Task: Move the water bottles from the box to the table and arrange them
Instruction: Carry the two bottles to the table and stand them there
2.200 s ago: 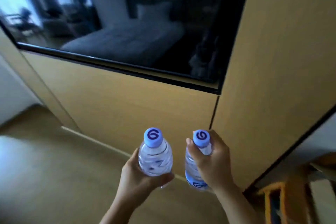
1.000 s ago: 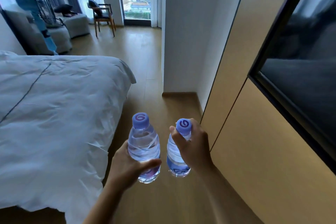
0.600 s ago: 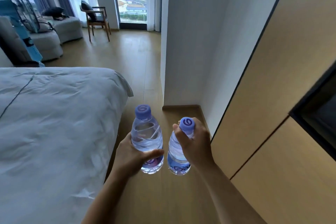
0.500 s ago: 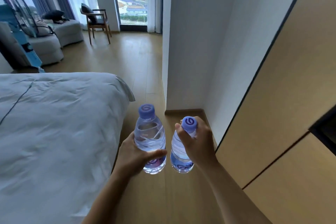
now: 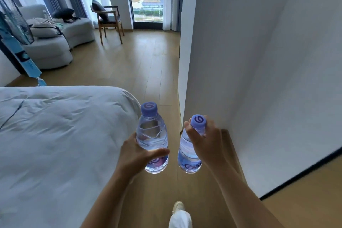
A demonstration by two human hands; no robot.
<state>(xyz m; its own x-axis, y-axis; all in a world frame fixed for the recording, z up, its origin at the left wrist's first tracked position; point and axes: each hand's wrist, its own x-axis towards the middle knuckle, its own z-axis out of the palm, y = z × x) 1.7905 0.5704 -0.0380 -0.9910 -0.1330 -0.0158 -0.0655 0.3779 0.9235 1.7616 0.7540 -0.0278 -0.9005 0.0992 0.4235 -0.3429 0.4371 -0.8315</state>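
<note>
Both bottles ride upright, side by side: the left hand (image 5: 137,154) wraps the body of the left bottle (image 5: 152,139), and the right hand (image 5: 205,145) clamps the neck of the right bottle (image 5: 188,152). No bench in sight, so neither hand is nearer. The floor (image 5: 140,68) runs open ahead between the bed (image 5: 55,135) and the wall (image 5: 259,61).

arms: both forearms bare, no sleeves in view, no watch or bands seen
left hand (image 5: 136,155): bare, no glove, no rings visible
right hand (image 5: 208,146): bare, no glove, back of hand toward camera
leg: loose white fabric trouser leg (image 5: 180,220) at bottom edge
footwear: pale off-white shoe toe (image 5: 178,206) poking out below the trouser hem
rest of body: out of frame
</note>
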